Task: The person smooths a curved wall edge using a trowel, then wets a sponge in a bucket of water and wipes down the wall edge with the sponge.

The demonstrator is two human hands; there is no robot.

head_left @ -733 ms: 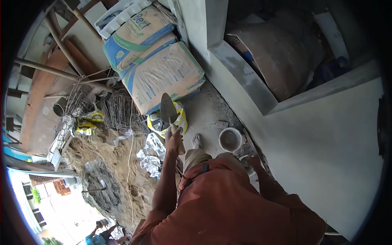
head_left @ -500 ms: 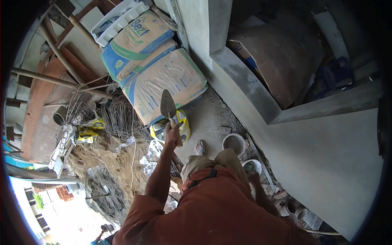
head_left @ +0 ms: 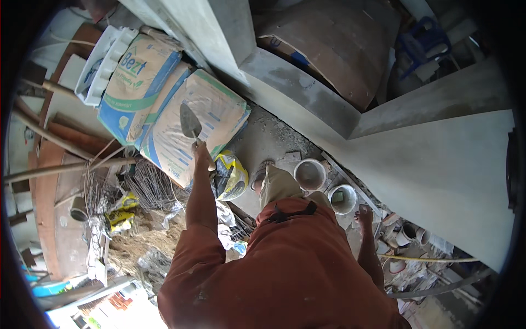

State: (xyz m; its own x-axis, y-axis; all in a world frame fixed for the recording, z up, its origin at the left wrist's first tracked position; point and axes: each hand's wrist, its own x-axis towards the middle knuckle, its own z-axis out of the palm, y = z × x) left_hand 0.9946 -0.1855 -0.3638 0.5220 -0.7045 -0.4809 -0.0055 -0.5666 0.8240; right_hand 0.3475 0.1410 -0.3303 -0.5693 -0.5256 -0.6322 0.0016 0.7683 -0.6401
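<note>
My left hand [head_left: 201, 153] is closed round the handle of a pointed trowel [head_left: 190, 122]. The trowel's grey blade points away from me, seen over the nearer paper bag [head_left: 200, 112] of a beige, blue and green stack. My right hand [head_left: 362, 214] hangs low on the right, beside a white bucket [head_left: 342, 199] with a small greenish thing in it. Its fingers look partly curled, but they are too small to show whether they hold anything. Another bucket [head_left: 309, 174], with grey contents, stands close to my legs.
A yellow and black sack [head_left: 232, 175] stands left of my legs. Bent steel rods [head_left: 153, 183] and sand [head_left: 137, 241] lie farther left. A pale wall [head_left: 427, 159] with a ledge runs along the right. Rubble, pots and a yellow hose [head_left: 430, 259] lie at the lower right.
The view has turned and shifted, and my legs have changed position. My left arm still holds the trowel out over the bags. My right hand has moved out to the right, away from the bucket.
</note>
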